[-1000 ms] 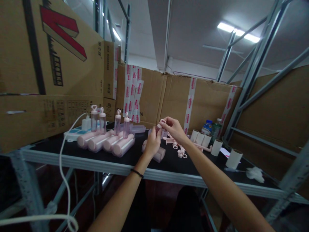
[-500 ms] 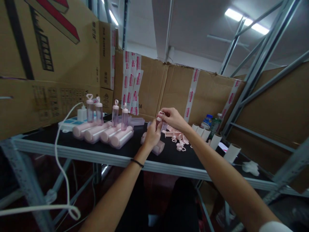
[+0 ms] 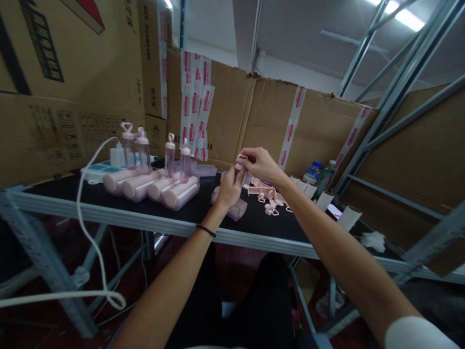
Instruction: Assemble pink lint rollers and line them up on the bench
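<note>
My left hand [image 3: 231, 188] is closed around a small pink tube with a heart-shaped loop cap [image 3: 240, 162], held upright above the black table. Pinched at that cap are the fingers of my right hand [image 3: 258, 165]; the tube's lower part is hidden by my left fingers. Below my hands lies a pink translucent cylindrical case [image 3: 238, 210]. Loose pink heart-loop caps and small parts [image 3: 271, 207] are scattered to the right of it. On the left, several pink cylinders [image 3: 181, 193] lie side by side, with clear pink tubes [image 3: 169, 157] with heart-loop caps standing upright on them.
White open tubes [image 3: 325, 199] stand along the right side, near a blue-capped bottle [image 3: 314, 170] and a green bottle [image 3: 327, 177]. Crumpled white tissue [image 3: 373, 241] lies at the right edge. A white cable [image 3: 80, 218] hangs over the left front edge. Cardboard walls [image 3: 227, 106] enclose the back.
The view has tilted down slightly, so the cardboard and table sit higher in the picture. Both hands stay together at the capped tube, with little visible change in grip.
</note>
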A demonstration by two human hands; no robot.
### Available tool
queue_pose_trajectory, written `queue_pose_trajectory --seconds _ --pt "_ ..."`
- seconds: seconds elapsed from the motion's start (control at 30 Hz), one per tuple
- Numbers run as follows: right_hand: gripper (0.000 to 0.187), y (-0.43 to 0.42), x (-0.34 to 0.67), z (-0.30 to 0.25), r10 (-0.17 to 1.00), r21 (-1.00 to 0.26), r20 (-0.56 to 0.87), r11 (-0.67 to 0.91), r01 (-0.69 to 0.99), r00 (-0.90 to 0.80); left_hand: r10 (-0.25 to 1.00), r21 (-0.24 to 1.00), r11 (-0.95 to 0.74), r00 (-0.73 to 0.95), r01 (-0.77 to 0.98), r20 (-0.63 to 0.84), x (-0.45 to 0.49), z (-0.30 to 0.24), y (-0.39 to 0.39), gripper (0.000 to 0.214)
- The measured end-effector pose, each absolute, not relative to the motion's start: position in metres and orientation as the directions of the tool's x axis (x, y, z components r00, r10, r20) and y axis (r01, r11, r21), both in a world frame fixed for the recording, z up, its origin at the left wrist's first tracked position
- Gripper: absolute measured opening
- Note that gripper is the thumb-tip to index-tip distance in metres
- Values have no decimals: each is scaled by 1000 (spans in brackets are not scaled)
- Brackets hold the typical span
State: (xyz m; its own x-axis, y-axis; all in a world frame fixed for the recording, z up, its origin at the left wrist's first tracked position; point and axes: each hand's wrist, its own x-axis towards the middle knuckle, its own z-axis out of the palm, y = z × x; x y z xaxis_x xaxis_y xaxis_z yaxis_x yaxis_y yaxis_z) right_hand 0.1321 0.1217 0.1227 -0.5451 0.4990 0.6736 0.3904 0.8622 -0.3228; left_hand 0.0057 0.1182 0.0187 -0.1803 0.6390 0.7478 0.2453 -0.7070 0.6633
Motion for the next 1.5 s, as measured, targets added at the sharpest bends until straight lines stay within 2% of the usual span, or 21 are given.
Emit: queue_pose_trajectory --seconds 0.2,0.43,0.57,0.63,0.7,0.97,1.03,1.13,1.2,1.3,1.43,1.5 --pt "23 117 123 117 538 -310 735 808 501 -414 643 648 -672 -153 359 751 5 17 112 22" --pt "20 124 124 110 553 -378 751 808 453 -361 659 618 -575 -145 535 738 4 23 105 19" --pt "49 124 153 94 608 -506 766 772 385 -211 681 569 -482 -124 667 722 -18 29 107 7" --pt "51 119 173 79 649 -581 751 739 342 -125 685 527 -428 -116 734 719 -32 33 107 10" --pt "44 110 193 59 679 -622 729 710 330 -88 675 476 -373 -119 797 728 -46 38 106 17" --pt "24 82 241 -15 715 -640 699 636 432 -17 550 302 -170 -164 938 819 -70 49 93 26" --pt "22 84 247 -21 699 -615 715 628 477 2 512 288 -146 -177 947 841 -68 49 87 38" --pt "24 90 256 -24 685 -580 729 607 543 12 371 277 -204 -188 939 910 -57 49 75 56" --pt "25 94 264 -24 682 -561 731 578 593 27 332 225 -303 -118 926 936 -45 50 73 46" --pt "24 102 278 -23 680 -532 731 516 672 56 456 129 -416 85 900 886 -21 49 90 27" --pt "25 109 300 -26 691 -479 720 422 769 69 627 65 -499 308 864 715 16 44 137 11" --pt "27 110 310 -30 699 -448 711 372 813 72 670 56 -529 377 847 639 36 41 159 16"
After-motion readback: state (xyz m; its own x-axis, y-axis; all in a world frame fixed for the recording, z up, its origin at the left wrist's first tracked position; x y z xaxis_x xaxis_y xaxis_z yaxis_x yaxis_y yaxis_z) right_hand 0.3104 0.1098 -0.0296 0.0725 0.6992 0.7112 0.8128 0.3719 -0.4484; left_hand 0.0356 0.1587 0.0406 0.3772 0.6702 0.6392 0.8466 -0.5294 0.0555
